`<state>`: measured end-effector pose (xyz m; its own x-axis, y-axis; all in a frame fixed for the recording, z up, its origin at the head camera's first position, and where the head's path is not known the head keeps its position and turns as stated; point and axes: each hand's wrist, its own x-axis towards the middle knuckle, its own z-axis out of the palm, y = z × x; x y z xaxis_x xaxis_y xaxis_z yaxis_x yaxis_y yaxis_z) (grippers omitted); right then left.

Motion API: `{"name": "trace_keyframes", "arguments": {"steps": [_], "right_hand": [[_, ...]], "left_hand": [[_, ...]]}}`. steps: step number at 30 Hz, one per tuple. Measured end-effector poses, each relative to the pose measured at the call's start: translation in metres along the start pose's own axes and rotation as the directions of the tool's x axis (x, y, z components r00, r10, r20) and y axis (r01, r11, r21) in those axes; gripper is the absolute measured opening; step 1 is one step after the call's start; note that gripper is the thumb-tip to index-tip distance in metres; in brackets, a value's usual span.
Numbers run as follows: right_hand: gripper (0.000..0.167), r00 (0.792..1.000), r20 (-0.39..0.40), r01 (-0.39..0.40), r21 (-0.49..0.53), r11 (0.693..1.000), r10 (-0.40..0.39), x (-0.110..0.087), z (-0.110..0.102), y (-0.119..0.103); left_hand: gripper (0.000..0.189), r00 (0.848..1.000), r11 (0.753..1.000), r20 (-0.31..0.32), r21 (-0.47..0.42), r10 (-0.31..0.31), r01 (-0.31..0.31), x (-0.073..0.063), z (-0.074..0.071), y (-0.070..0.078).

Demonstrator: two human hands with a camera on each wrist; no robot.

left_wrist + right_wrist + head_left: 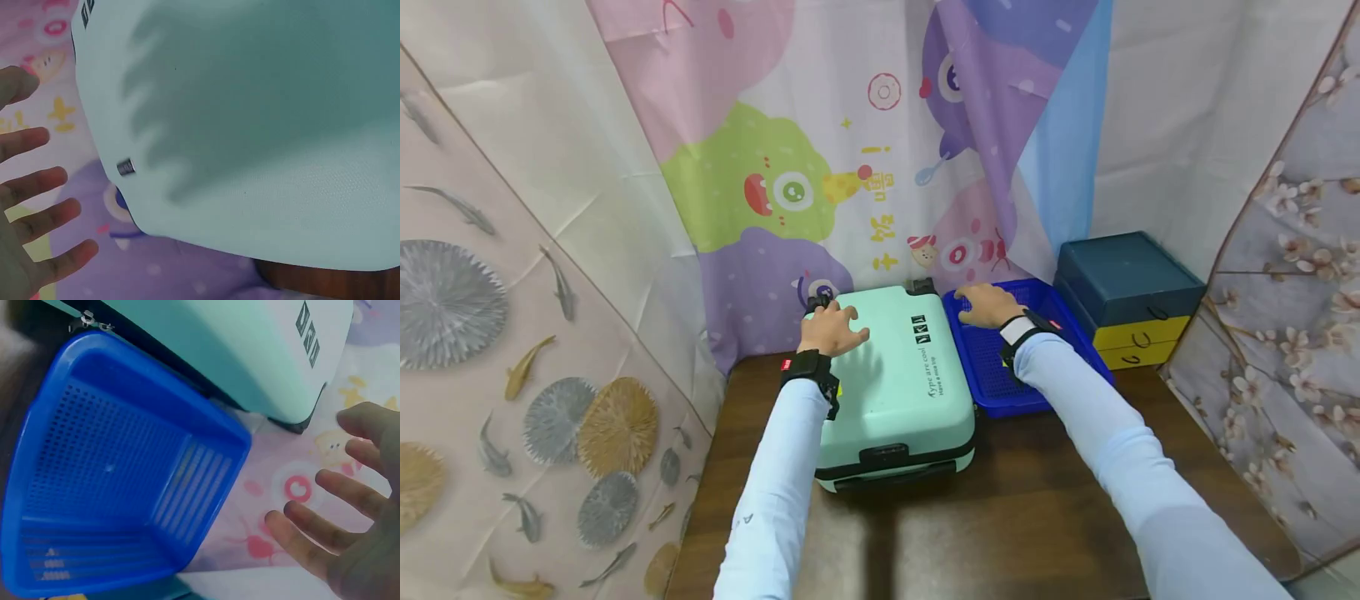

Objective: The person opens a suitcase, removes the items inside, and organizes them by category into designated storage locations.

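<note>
Fingers (50, 219) spread — left hand (829, 330) over suitcase (895, 392), right hand (990, 307) over basket (1011, 408)

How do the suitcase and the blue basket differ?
The suitcase is pale mint green; the basket is deep blue. The suitcase is a closed, solid shell with dark lettering; the basket is open-topped and perforated. The suitcase looks larger than the basket. Both rest side by side on the table.

The mint-green suitcase (891, 367) lay flat and closed on the bench (1000, 517), black lettering across its upper face. Just beside it, the blue plastic basket (1009, 408) stood upright, its base finely perforated.
</note>
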<state>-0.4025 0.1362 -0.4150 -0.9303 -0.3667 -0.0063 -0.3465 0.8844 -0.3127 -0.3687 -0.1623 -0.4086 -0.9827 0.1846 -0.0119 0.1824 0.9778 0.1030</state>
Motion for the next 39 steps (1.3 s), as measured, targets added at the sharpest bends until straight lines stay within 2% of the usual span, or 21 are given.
{"name": "trace_keyframes", "arguments": {"steps": [3,6,9,13,16,19,22,25,29,32,35,37,39], "right_hand": [[0.047,0.994,-0.065,0.086,0.031,0.996,-0.083,-0.003,0.007,-0.001],[0.047,0.976,-0.137,0.175,0.048,0.983,-0.167,-0.011,0.020,-0.004],[0.048,0.947,-0.197,0.269,0.050,0.962,-0.254,-0.024,0.037,-0.007],[0.051,0.898,-0.260,0.372,0.016,0.928,-0.356,-0.046,0.059,-0.011],[0.053,0.856,-0.288,0.440,-0.029,0.897,-0.429,-0.065,0.074,-0.013],[0.055,0.819,-0.310,0.493,-0.052,0.868,-0.483,-0.084,0.089,-0.014],[0.057,0.800,-0.329,0.517,-0.049,0.855,-0.502,-0.099,0.105,-0.017],[0.058,0.798,-0.331,0.519,-0.045,0.853,-0.503,-0.110,0.121,-0.020],[0.054,0.802,-0.325,0.516,-0.043,0.855,-0.500,-0.117,0.133,-0.021],[0.049,0.792,-0.338,0.525,-0.047,0.850,-0.508,-0.119,0.138,-0.019],[0.046,0.767,-0.389,0.538,-0.044,0.842,-0.511,-0.119,0.142,-0.016],[0.042,0.735,-0.474,0.529,-0.045,0.847,-0.484,-0.120,0.147,-0.013],[0.034,0.696,-0.587,0.485,-0.039,0.874,-0.413,-0.123,0.152,-0.009]], "left_hand": [[0.052,0.997,0.998,-0.044,-0.002,0.068,-0.068,-0.003,0.003,0.002],[0.052,0.983,0.988,-0.101,-0.004,0.153,-0.154,-0.012,0.008,0.004],[0.053,0.957,0.972,-0.175,0.006,0.232,-0.235,-0.026,0.016,0.005],[0.057,0.914,0.947,-0.256,0.031,0.316,-0.319,-0.049,0.033,0.006],[0.063,0.885,0.927,-0.282,0.054,0.370,-0.370,-0.068,0.049,0.011],[0.066,0.866,0.914,-0.297,0.076,0.403,-0.399,-0.087,0.068,0.019],[0.067,0.850,0.904,-0.312,0.101,0.425,-0.415,-0.102,0.087,0.027],[0.067,0.831,0.896,-0.337,0.131,0.443,-0.424,-0.111,0.102,0.031],[0.065,0.790,0.879,-0.388,0.166,0.475,-0.447,-0.114,0.116,0.030],[0.062,0.763,0.870,-0.421,0.191,0.491,-0.454,-0.114,0.125,0.028],[0.061,0.746,0.868,-0.446,0.202,0.494,-0.454,-0.113,0.133,0.025],[0.061,0.739,0.867,-0.457,0.204,0.496,-0.455,-0.112,0.137,0.024],[0.061,0.731,0.864,-0.467,0.196,0.498,-0.464,-0.112,0.139,0.024]]}}
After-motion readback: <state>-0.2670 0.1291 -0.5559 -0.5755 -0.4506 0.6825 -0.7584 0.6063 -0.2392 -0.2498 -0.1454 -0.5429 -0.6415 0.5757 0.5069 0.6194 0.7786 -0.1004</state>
